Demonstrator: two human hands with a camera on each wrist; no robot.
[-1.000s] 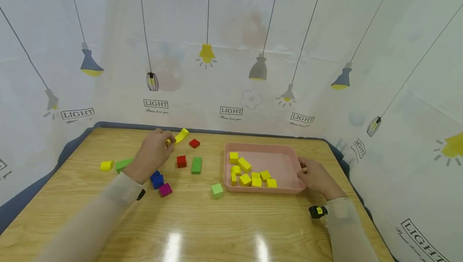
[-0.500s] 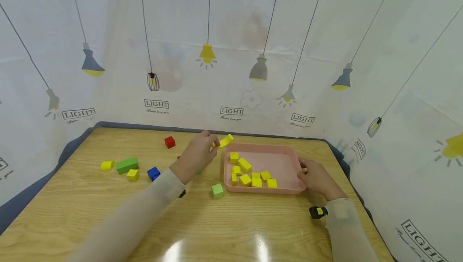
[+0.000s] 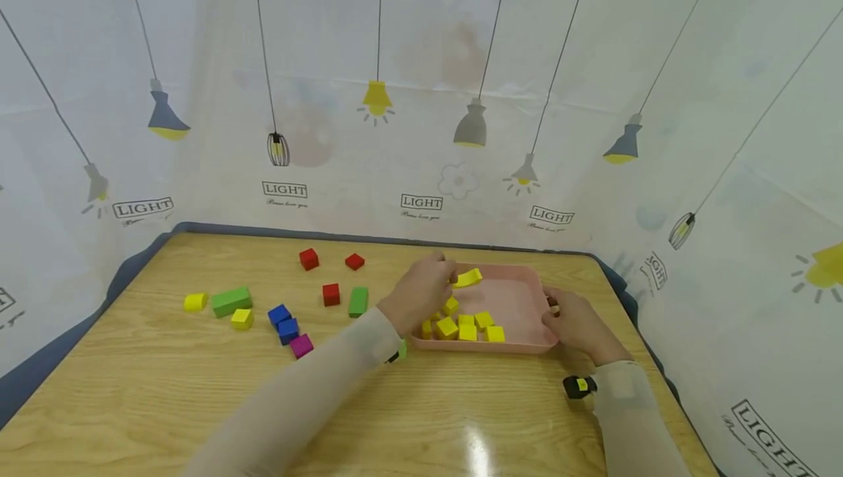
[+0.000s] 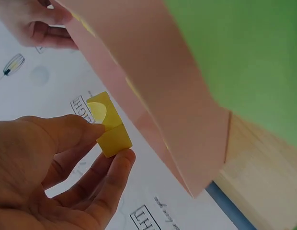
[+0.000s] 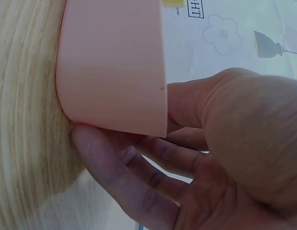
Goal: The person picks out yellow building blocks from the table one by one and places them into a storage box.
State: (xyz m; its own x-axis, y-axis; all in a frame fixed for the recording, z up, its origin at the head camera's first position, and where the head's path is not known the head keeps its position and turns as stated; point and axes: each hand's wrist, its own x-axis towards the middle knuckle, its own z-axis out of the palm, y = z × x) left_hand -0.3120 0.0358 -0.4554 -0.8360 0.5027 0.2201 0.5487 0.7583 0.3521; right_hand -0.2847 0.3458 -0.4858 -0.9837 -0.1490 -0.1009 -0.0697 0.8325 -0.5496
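Note:
My left hand (image 3: 420, 293) pinches a yellow arch block (image 3: 468, 277) above the back left part of the pink tray (image 3: 514, 298). In the left wrist view, thumb and fingertips hold this block (image 4: 115, 140) at one end, its rounded hollow visible. Several yellow blocks (image 3: 467, 332) lie in the tray, mostly along its front; my left hand hides some of them. On the tray's right side, my right hand (image 3: 579, 320) grips the wall. The right wrist view has the thumb at the rim of the tray (image 5: 112, 72) and the fingers around its outside corner.
Left of the tray lie red blocks (image 3: 331, 295), green blocks (image 3: 231, 301), blue blocks (image 3: 287, 331), a magenta cube (image 3: 301, 346) and two yellow blocks (image 3: 241, 318). A light green cube (image 3: 402, 350) is partly hidden behind the left wrist. Behind the table (image 3: 165, 389) hangs a printed curtain.
My left hand has carried the yellow arch block rightward from the back left of the table to over the tray. The right hand and the tray have stayed put.

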